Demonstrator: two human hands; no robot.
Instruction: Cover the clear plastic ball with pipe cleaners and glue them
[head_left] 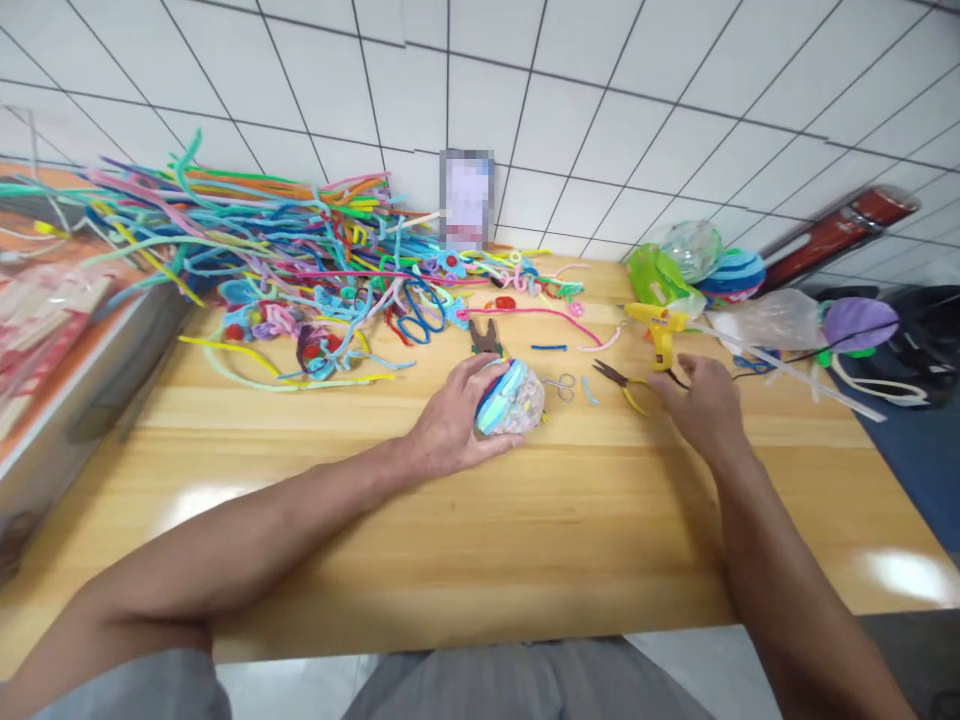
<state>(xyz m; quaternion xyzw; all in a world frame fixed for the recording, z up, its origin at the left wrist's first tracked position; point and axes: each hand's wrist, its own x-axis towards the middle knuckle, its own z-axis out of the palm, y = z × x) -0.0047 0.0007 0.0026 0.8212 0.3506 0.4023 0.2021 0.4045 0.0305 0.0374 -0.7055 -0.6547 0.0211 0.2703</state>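
My left hand is wrapped around a ball, partly covered with blue, green and red fuzzy strips; its right side is bare, pale and speckled. On the right, my right hand has its thumb and curled fingers at the lower end of the handle of a yellow glue gun, whose nozzle points left. Yellow-handled pliers lie just left of that hand. Small scissors rest beside the ball, and dark-jawed pliers lie behind it.
A heap of coloured pipe cleaners covers the back left. A phone-like screen leans on the tiled wall. Wrapped balls, a purple balloon-like thing and a red bottle stand at the back right. An orange-edged box is at left.
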